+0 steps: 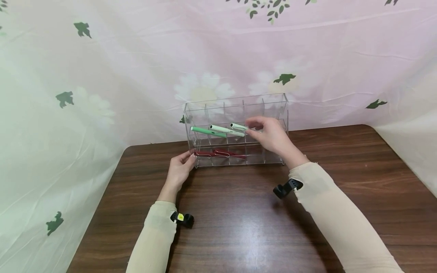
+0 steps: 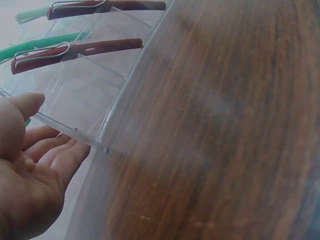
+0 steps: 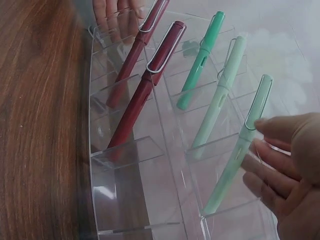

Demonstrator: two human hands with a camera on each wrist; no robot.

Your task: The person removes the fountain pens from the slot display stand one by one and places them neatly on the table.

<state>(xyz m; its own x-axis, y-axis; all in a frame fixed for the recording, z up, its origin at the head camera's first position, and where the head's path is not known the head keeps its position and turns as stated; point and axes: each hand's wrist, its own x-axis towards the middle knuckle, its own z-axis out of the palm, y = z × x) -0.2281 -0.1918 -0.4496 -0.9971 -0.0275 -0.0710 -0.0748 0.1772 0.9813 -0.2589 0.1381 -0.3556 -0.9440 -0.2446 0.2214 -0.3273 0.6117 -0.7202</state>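
Observation:
A clear acrylic pen rack [image 1: 235, 142] with tiers of compartments stands at the back of the table. My left hand [image 1: 181, 167] holds its lower left end, with the thumb in front of the side edge and the fingers behind. My right hand [image 3: 290, 165] pinches a pale green pen [image 3: 240, 145] near its wire clip; the pen's lower end sits in a compartment. Beside it lean another pale green pen [image 3: 220, 95] and a brighter green pen [image 3: 202, 60]. Two dark red pens, one nearer the right wrist camera [image 3: 145, 85] and one farther [image 3: 135, 57], rest in the bottom tier.
The brown wooden table [image 1: 232, 220] stretches in front of the rack. Behind it hangs a pale cloth [image 1: 153, 68] printed with flowers and leaves. Each wrist wears a small black camera, on the left [image 1: 186, 220] and right [image 1: 283, 189].

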